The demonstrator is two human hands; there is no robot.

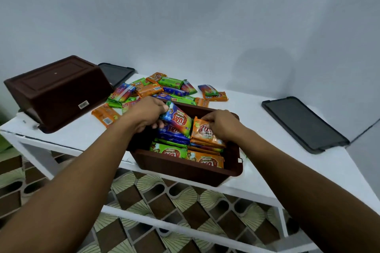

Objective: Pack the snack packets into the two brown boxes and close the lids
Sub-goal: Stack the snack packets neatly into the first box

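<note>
An open brown box (185, 167) sits at the table's front edge, holding several snack packets in rows. My left hand (147, 114) grips a blue packet (177, 122) tilted over the box's far left part. Over the far right part, my right hand (221, 124) holds an orange packet (205, 133) on top of a stack. A pile of loose packets (164, 88) lies behind the box. The second brown box (58, 90) rests upside down at the left.
Two dark lids lie on the white table (267, 183): one (304, 124) at the right, one (116, 73) at the back behind the upturned box. A grey wall stands close behind. Patterned floor shows under the table frame.
</note>
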